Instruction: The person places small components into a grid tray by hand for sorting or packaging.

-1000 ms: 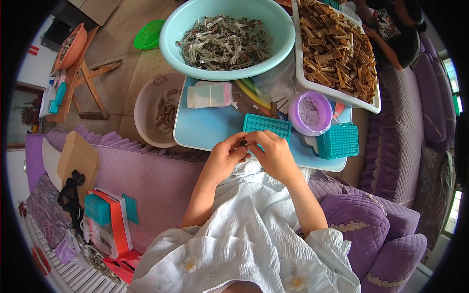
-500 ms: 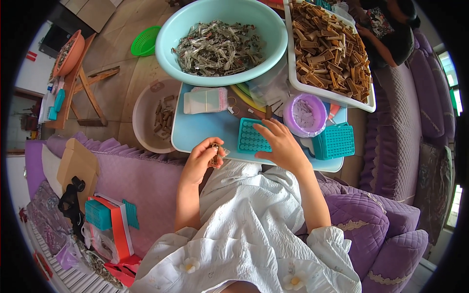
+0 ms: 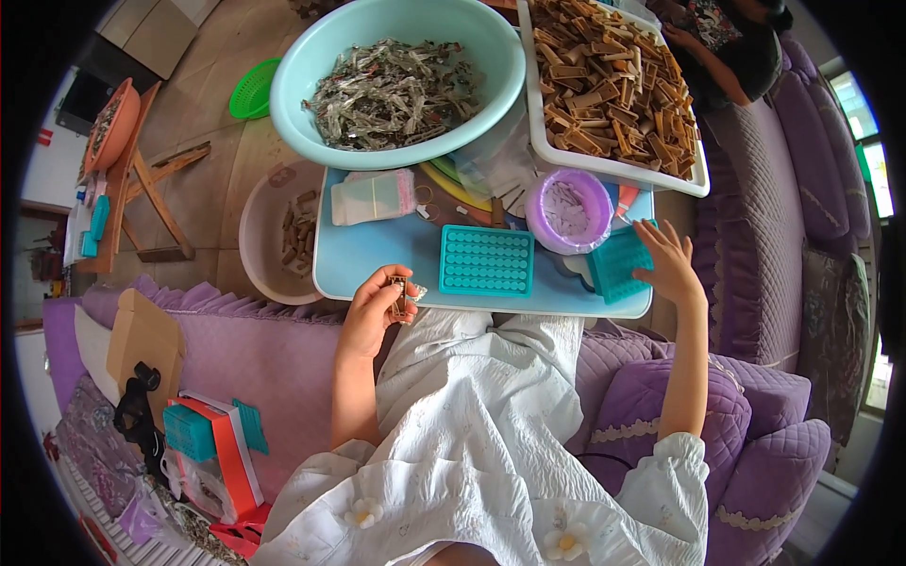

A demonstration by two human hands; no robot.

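My left hand, in front of the table's near edge, is closed round a small brown rectangular piece. A bit of clear plastic sticks out beside that piece. At the table's right end, my right hand is spread, its fingertips at the edge of a teal tray stack; I cannot tell if they press on it. Between the hands a teal tray with rows of small round cells lies flat. Behind the stack stands a purple tub with small white pieces inside.
On the blue table lies a banded pack of clear sleeves. Behind are a big light-blue basin of plastic-wrapped pieces and a white bin heaped with brown pieces. A pale pink basin stands left. Another person sits far right.
My right hand has moved right, from over the flat teal tray to the teal stack, uncovering the tray. My left hand keeps its hold on the brown piece. The view has shifted slightly.
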